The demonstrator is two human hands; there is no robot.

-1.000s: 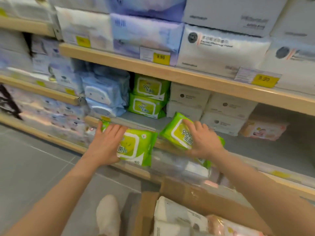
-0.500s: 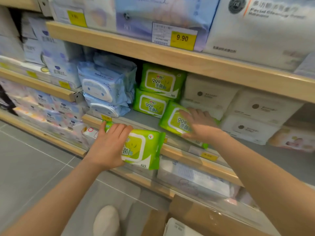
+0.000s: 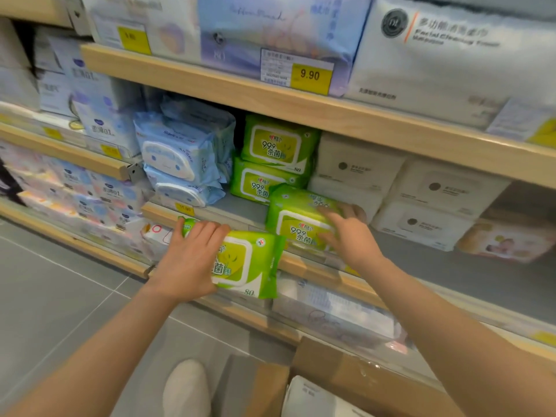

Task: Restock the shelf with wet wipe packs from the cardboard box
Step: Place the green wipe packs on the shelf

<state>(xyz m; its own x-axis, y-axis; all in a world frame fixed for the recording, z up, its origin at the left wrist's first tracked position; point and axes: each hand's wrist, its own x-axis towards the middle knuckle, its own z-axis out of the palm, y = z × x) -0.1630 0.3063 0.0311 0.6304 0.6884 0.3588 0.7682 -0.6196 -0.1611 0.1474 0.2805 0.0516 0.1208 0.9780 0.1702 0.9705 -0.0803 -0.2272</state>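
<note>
The right hand [image 3: 350, 236] lies on a green pack [image 3: 298, 219], fingers spread over its top and far side, pressing it down. Half a second ago this pack was tilted up in the hand, just at the shelf [image 3: 237, 210] edge. Now it sits flat on the shelf, right in front of the two green packs [image 3: 275, 164] stacked at the back. So this one looks as good as placed (one small push may square it up).

The left hand [image 3: 192, 260] grips a second pack [image 3: 246, 266], fingers curled over its top edge. It has stayed in front of the shelf edge, a bit lower than the shelf, not on it yet. That one likely goes next.

Left of the green stack are blue packs [image 3: 177, 158]; right of it are white packs [image 3: 358, 167]. A yellow price tag [image 3: 311, 76] hangs on the board above. Below the shelf, at the bottom of the view, is the cardboard box [image 3: 337, 371] with white packs inside. The floor [image 3: 60, 296] is grey tile, and a white shoe [image 3: 186, 386] stands beside the box.
</note>
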